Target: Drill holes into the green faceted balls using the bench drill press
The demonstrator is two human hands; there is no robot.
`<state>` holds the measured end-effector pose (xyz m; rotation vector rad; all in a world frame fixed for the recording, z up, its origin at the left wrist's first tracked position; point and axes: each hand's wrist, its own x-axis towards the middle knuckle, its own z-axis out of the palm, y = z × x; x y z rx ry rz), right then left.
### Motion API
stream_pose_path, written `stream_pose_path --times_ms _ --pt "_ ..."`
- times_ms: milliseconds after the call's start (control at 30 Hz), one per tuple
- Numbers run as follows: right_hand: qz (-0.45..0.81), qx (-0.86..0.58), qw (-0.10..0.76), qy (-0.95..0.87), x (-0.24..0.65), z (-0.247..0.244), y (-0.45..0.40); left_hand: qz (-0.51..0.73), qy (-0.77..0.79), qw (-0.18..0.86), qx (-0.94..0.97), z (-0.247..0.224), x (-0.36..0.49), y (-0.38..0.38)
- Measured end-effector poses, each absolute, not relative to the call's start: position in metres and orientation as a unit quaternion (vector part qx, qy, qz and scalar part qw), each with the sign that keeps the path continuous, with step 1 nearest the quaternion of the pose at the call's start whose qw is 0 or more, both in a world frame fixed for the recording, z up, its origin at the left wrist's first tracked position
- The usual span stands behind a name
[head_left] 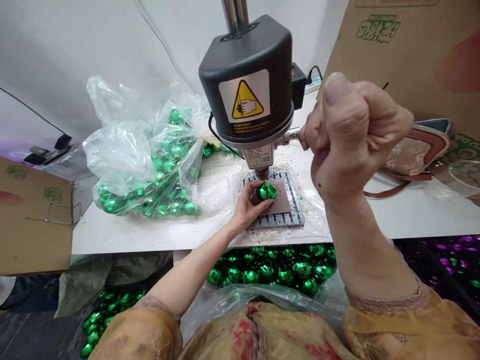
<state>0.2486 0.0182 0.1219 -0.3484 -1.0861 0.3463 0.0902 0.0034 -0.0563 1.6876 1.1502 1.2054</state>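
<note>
A shiny green faceted ball (pixel 266 191) rests on a brown pad (pixel 284 197) over the slotted metal base (pixel 296 212) of a black drill press (pixel 245 75). My left hand (pixel 250 205) grips that ball from the left, thumb in front and fingers behind. Directly above it is the press's chuck (pixel 262 173), its tip at the top of the ball. My right hand (pixel 348 125) is raised to the right of the press, fingers wrapped round its lever (pixel 293 135), most of which is hidden by the hand.
Clear plastic bags (pixel 120 150) of green balls lie at the left on the white table (pixel 150 235). More green balls (pixel 285 272) sit below the front edge. Cardboard boxes (pixel 33 220) flank both sides; a purse (pixel 408 150) is at right.
</note>
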Motion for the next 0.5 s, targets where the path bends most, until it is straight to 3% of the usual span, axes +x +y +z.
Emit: stream_pose_path --times_ms 500 --pt "0.132 -0.162 0.836 -0.508 0.25 0.09 0.015 0.476 0.448 0.39 0.648 -0.056 0.091 0.002"
